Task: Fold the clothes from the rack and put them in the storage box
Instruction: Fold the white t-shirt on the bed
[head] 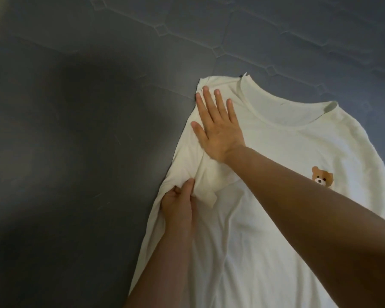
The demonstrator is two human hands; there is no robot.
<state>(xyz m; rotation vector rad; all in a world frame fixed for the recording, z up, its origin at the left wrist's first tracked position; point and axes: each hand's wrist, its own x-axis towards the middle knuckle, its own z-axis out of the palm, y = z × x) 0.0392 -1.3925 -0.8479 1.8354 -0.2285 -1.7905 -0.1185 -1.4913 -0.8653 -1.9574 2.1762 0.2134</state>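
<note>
A cream-white T-shirt (265, 165) with a small bear print (322, 177) lies front-up on a dark grey quilted surface, neck opening toward the far side. Its left sleeve is folded in over the chest. My right hand (216, 127) lies flat, fingers spread, pressing on the shirt's left shoulder. My left hand (178, 204) pinches the folded sleeve fabric at the shirt's left edge, just below the right hand. The rack and the storage box are not in view.
The dark grey quilted surface (76, 141) stretches to the left and beyond the shirt. The shirt's lower part runs out of the bottom of the view.
</note>
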